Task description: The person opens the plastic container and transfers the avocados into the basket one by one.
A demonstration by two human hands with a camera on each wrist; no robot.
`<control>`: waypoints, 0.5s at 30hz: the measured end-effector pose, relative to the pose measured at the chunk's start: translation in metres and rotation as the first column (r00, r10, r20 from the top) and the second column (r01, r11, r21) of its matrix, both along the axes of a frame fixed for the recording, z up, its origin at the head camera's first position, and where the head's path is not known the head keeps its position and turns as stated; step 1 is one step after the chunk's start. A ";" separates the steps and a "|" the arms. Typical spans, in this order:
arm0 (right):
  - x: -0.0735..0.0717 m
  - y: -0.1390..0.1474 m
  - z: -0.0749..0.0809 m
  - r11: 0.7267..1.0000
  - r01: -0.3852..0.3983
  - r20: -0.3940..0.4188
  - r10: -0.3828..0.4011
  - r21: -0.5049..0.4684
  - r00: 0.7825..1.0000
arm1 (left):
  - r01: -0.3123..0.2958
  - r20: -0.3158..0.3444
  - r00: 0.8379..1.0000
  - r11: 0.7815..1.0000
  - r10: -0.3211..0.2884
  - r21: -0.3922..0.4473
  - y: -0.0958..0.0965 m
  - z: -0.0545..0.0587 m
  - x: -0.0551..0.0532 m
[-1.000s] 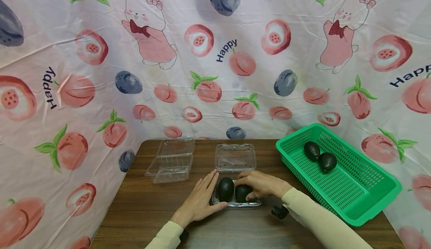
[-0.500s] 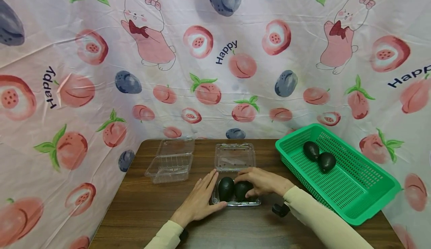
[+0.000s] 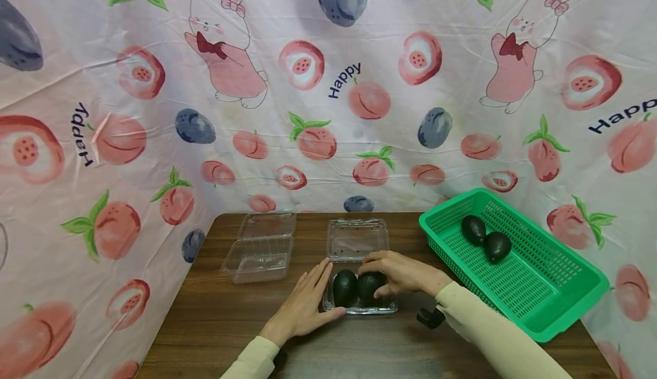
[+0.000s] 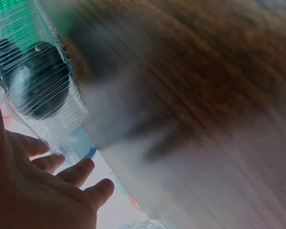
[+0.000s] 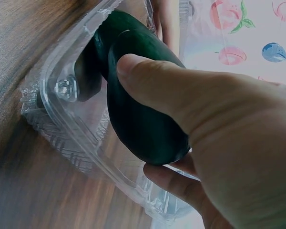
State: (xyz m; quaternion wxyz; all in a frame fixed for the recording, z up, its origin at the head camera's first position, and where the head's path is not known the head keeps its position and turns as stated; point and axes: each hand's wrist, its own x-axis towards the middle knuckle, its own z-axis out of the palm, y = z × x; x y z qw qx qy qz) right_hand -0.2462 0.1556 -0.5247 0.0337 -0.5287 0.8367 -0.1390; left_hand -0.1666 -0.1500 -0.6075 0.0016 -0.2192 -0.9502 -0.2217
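Observation:
My left hand (image 3: 306, 304) lies along the left side of a clear plastic clamshell box (image 3: 354, 312), fingers straight against its wall. Inside the box, on the left, sits a dark green avocado (image 3: 345, 289). My right hand (image 3: 402, 272) grips a second avocado (image 3: 370, 289) in the box's right half, with the thumb on its near side. In the right wrist view that avocado (image 5: 145, 114) leans against the other one. Through the ribbed box wall (image 4: 52, 119), the left wrist view shows a dark avocado (image 4: 38, 86) beside my spread fingers.
Another clear clamshell box (image 3: 259, 253) stands with its lid up at the left. The lid (image 3: 358, 239) of the middle box lies back on the wooden table (image 3: 205, 322). A green basket (image 3: 534, 288) at the right holds two avocados (image 3: 497, 247). A printed cloth hangs behind.
My right hand has shifted slightly up with the right avocado, which now sits a little higher in the box. The left hand has stayed in place.

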 end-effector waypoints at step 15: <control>0.007 0.010 0.013 0.998 0.011 0.000 -0.011 -0.063 1.000 | -0.002 0.004 1.000 1.000 0.002 -0.002 0.000 -0.001 -0.001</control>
